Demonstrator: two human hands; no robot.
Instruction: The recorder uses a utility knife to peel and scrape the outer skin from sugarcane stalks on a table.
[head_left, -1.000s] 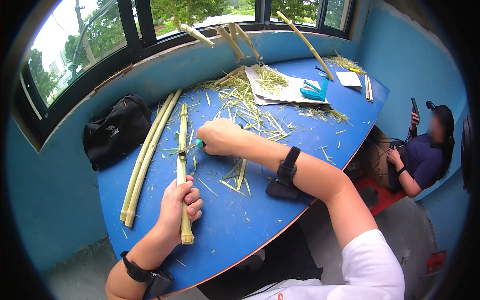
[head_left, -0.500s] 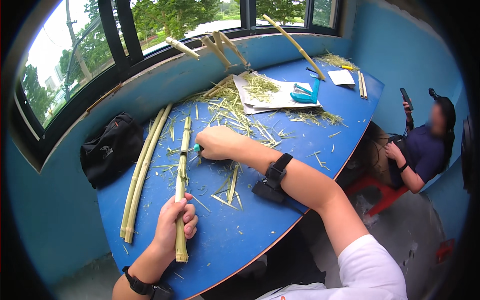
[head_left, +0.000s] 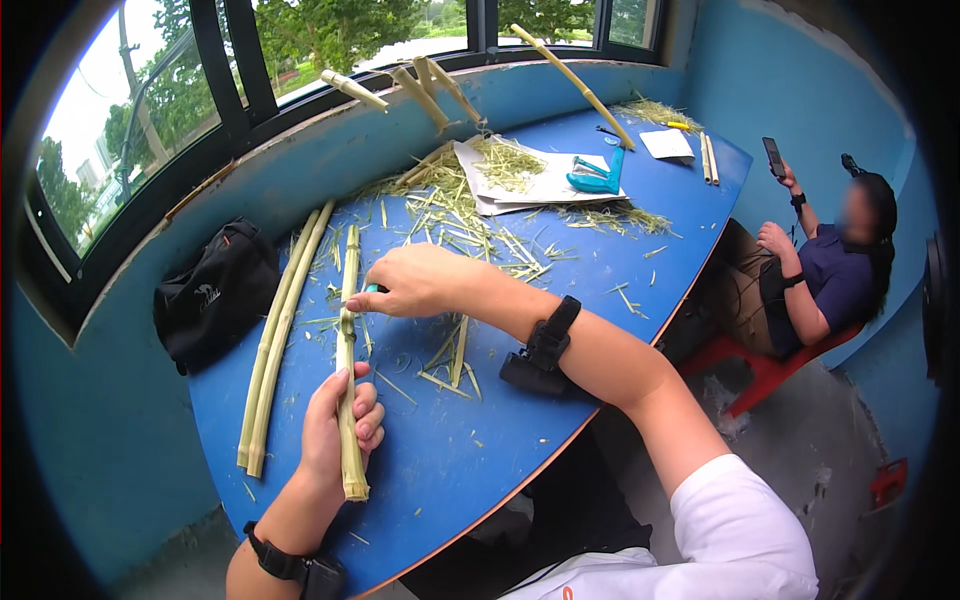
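Observation:
A pale, jointed cane stalk (head_left: 350, 395), partly stripped, slants away from me above the blue table (head_left: 420, 470). My left hand (head_left: 345, 420) is wrapped round its lower part, with the cut end sticking out below. My right hand (head_left: 410, 280) is closed on a tool with a teal handle (head_left: 374, 288), its thumb against the stalk above a joint. The tool's working end is mostly hidden by the fingers. Left of the stalk lie two longer canes (head_left: 270, 370) side by side, and shavings (head_left: 455, 365) are scattered to the right.
A black bag (head_left: 220, 295) sits at the table's left edge. Toward the back lie heaped shavings (head_left: 470, 215), white sheets (head_left: 545, 205), a teal tool (head_left: 600, 178) and a leaning cane (head_left: 580, 90). Off the right edge, a person (head_left: 830, 270) sits on a red chair holding a phone.
My right hand has moved closer against the stalk, its thumb now touching it. My left hand keeps its hold. The seated person has raised a hand. The whole view has shifted slightly.

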